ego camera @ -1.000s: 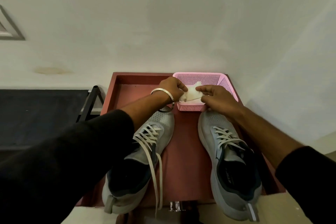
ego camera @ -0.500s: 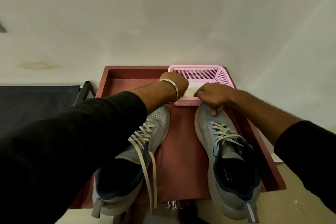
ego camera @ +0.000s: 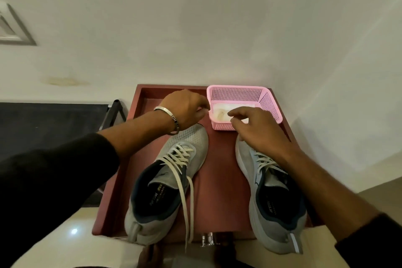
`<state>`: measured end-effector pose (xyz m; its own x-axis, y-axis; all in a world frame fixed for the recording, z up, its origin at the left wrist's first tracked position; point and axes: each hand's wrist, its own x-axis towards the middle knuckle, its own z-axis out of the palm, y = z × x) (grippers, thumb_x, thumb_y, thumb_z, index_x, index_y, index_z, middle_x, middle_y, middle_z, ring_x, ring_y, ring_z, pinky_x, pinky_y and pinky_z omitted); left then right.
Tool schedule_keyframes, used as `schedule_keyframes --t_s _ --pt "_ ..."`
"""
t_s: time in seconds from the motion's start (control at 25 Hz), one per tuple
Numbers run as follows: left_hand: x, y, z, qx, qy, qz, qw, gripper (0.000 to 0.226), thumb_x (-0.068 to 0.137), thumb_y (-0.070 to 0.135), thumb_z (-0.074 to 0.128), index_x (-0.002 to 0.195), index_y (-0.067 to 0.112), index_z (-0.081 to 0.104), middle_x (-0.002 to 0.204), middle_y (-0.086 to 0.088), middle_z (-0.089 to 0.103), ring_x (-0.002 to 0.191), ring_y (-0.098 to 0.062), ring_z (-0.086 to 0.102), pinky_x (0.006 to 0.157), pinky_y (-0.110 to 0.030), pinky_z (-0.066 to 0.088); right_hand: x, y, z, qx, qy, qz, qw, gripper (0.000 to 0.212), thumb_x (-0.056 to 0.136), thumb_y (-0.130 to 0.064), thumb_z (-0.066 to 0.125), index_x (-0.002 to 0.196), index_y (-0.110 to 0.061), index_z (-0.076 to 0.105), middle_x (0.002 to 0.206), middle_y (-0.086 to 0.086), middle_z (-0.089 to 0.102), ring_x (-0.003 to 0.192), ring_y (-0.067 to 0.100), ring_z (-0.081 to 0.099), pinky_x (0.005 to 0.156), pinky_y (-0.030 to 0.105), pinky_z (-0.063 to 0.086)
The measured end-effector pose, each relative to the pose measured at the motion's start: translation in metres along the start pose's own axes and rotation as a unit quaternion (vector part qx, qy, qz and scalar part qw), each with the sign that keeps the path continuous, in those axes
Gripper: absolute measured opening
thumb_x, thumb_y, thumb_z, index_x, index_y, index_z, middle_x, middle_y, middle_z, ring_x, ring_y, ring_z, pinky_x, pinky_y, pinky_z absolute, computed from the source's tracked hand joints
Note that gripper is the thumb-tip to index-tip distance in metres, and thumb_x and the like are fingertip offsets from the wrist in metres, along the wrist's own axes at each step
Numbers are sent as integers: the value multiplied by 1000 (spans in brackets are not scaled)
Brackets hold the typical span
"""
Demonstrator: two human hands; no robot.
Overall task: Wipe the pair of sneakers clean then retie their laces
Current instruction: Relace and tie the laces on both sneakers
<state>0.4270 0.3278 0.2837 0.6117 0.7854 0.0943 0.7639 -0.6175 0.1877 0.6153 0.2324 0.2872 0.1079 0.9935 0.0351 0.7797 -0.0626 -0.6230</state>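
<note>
Having dropped the white cloth (ego camera: 224, 113) back into the pink basket (ego camera: 268, 102), both hands, left (ego camera: 185, 107) and right (ego camera: 253, 125), now hover empty with loose fingers; wiping seems finished, laces next.

Both hands reach forward, left hand (ego camera: 185, 107) loosely curled, right hand (ego camera: 254, 128) with fingers relaxed, holding nothing

A reddish-brown table (ego camera: 219, 183) with a raised lip around its edge stands close against the pale wall. On it lie two grey sneakers, heels toward the near edge. The left sneaker (ego camera: 165, 187) is angled, toe pointing inward, its loose white laces (ego camera: 187, 202) trailing over the near edge. The right sneaker (ego camera: 272, 198) lies straighter, its heel overhanging. A pink basket (ego camera: 269, 102) sits at the far right corner, just beyond the toes.
</note>
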Motion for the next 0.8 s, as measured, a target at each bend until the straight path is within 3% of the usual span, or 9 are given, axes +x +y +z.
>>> schedule_keyframes --t_s 0.08,0.16,0.28,0.36,0.48,0.6,0.8 --pt "-32 -12 -10 -89 -27 -32 995 25 97 34 54 115 25 70 113 5 72 90 -11 66 77 -25 49 -26 -20 12 58 -30 -8 998 29 93 -31 60 121 -27 67 107 -11 70 87 6 67 87 30 54" --pt "-67 -21 -14 -152 -47 -56 986 26 96 36 56 115 24 69 112 6 72 87 -3 61 76 -16 48 -53 -40 23 79 -72 -11 994 42 89 -45 63 128 -30 60 105 -13 68 95 1 63 92 32 52" --pt "-119 -25 -12 -218 -72 -93 969 30 98 37 52 125 27 62 114 5 69 97 -5 63 90 -27 53 -95 -63 40 65 -168 20 983 71 79 -66 63 140 -39 41 117 -16 62 106 2 59 92 27 49" --pt "-148 -18 -8 -273 -87 -113 951 32 101 32 47 131 29 57 120 4 66 106 -9 62 96 -32 51 -120 -73 56 94 -205 38 974 74 77 -61 67 140 -45 32 123 -19 60 110 1 59 93 25 49" --pt "-180 -6 -6 -320 -67 -141 934 40 101 26 47 140 33 48 128 3 63 114 -11 60 99 -29 50 -138 -80 83 119 -142 49 981 77 82 -45 64 146 -44 21 126 -15 61 111 6 61 90 26 51" --pt "-190 2 -2 -246 -35 -140 958 54 96 28 58 146 35 39 129 4 63 113 -11 61 93 -22 49 -132 -77 92 95 -69 50 992 67 87 -25 58 147 -40 32 124 -8 65 107 8 62 88 24 51" --pt "-191 21 17 -213 99 -226 945 48 89 35 65 134 40 49 116 7 68 98 -13 65 86 -32 54 -107 -62 84 66 -40 55 996 59 85 -23 53 141 -43 44 122 -10 66 105 10 64 89 30 54"
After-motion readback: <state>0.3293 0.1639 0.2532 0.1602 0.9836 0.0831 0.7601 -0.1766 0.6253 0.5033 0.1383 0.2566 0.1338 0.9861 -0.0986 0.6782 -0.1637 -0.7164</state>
